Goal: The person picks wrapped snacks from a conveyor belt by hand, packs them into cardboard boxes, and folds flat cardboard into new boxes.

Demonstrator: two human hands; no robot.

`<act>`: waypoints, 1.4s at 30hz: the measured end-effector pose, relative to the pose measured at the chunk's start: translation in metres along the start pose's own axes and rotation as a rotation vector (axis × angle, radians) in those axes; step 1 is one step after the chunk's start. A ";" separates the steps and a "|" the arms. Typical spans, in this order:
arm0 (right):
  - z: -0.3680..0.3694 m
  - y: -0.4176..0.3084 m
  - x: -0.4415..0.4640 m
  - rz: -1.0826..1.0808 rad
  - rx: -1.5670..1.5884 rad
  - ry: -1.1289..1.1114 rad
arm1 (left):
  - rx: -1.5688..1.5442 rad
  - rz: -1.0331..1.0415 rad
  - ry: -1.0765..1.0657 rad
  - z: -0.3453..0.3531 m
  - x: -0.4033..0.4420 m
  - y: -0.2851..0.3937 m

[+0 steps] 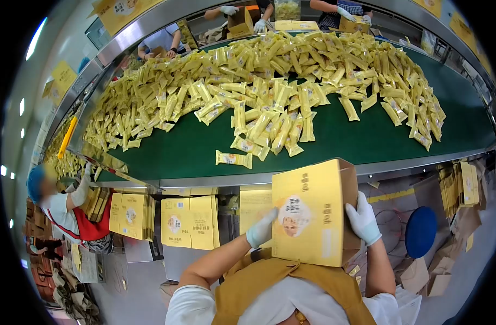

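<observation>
A yellow cardboard box (305, 214) with printed characters and a round picture is held up in front of my body. My left hand (263, 228), in a white glove, grips its left side. My right hand (362, 219), also gloved, presses on its right side with the fingers against the cardboard. The box's inside is mostly hidden from here. Just beyond it, a green conveyor belt (188, 154) carries a large heap of yellow wrapped snack packs (269, 97). One single pack (234, 159) lies near the belt's front edge.
Stacks of flat yellow cartons (188, 222) stand below the belt on the left. A blue round stool (421, 232) is at the right, near brown cardboard boxes (440, 271). A co-worker in a blue cap (35, 184) is at the left; several others work across the belt.
</observation>
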State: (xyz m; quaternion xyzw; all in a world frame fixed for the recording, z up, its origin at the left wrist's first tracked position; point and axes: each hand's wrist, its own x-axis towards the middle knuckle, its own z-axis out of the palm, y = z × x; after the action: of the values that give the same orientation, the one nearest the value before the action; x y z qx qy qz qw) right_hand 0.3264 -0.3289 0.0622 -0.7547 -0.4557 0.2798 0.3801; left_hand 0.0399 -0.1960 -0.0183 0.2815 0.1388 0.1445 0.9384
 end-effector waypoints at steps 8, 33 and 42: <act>0.031 -0.084 -0.010 -0.135 -0.400 -0.043 | -0.125 0.086 0.356 -0.027 -0.012 -0.027; 0.080 -0.042 0.001 -0.089 -0.469 -0.128 | 1.288 0.013 0.582 0.012 -0.025 0.056; 0.118 0.077 -0.003 0.234 -0.061 0.018 | 1.162 0.247 1.079 -0.022 -0.023 -0.008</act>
State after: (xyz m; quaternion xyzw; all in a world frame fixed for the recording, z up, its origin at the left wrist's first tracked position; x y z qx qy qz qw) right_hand 0.2713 -0.3165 -0.0661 -0.8165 -0.3693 0.3013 0.3259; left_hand 0.0130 -0.2000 -0.0363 0.6297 0.5940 0.2683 0.4227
